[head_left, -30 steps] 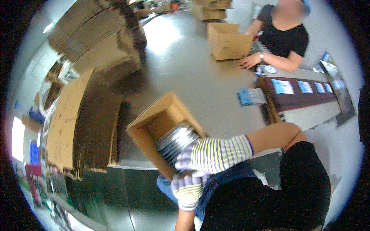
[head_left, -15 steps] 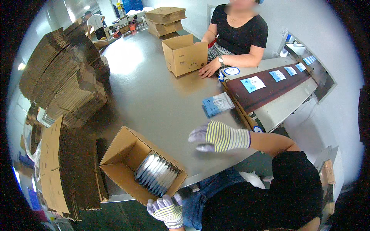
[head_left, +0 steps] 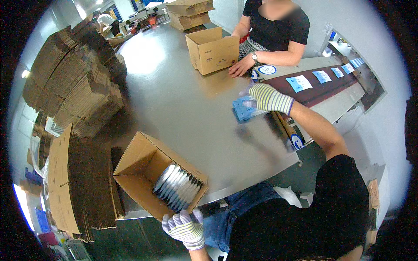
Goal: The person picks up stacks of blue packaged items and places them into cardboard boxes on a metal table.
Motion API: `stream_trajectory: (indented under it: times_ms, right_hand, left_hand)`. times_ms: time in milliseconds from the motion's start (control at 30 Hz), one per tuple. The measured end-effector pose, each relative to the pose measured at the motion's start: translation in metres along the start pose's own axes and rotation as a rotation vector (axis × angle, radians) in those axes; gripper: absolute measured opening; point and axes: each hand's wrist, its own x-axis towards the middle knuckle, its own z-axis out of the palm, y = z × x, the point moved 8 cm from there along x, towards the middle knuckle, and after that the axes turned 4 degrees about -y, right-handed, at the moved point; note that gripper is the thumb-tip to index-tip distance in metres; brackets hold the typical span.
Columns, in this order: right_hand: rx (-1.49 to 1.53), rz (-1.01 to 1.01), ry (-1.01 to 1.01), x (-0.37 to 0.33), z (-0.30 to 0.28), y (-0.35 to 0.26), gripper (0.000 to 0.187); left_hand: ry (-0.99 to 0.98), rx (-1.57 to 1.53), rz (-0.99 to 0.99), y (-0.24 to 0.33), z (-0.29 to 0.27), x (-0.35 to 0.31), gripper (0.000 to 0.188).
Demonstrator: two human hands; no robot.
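My right hand (head_left: 268,97), in a striped knit glove, reaches over a small stack of blue-and-white packets (head_left: 244,112) lying on the metal table beside the conveyor. Its fingers are apart and slightly blurred; the thumb lies over the packets, and whether it presses on them is hard to see. At the table's near edge, my gloved left hand (head_left: 185,228) grips the near rim of a tilted cardboard box (head_left: 141,158). A row of silvery packets (head_left: 176,191) stands on edge inside, along the box's right side.
A conveyor (head_left: 320,89) carries more packets at the right. Across the table, a co-worker's hand (head_left: 241,67) rests beside another open box (head_left: 215,56). Tall stacks of flattened cartons (head_left: 72,87) line the left, with another carton stack (head_left: 189,15) at the back.
My right hand has moved away from me, from the near part of the table to the packet stack. My left hand stays at the box. Packets on the conveyor have shifted.
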Motion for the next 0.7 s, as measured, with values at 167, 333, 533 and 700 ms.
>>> stream_trajectory:
  times_ms: [167, 333, 533, 700]
  right_hand:
    - [-0.143, 0.076, -0.171, 0.024, 0.031, 0.089, 0.034]
    - [-0.095, 0.083, -0.281, 0.029, 0.039, 0.113, 0.032]
    - [-0.104, 0.082, -0.549, 0.052, 0.04, 0.094, 0.038]
    - [-0.174, 0.063, -0.883, 0.055, 0.137, 0.157, 0.057]
  left_hand:
    - [0.017, 0.002, 0.013, 0.003, -0.005, -0.003, 0.023]
    - [0.007, -0.002, 0.017, 0.006, -0.01, -0.003, 0.023]
    - [-0.001, 0.009, 0.009, 0.005, -0.01, -0.004, 0.023]
    - [0.021, -0.008, 0.024, 0.006, -0.008, 0.0, 0.021]
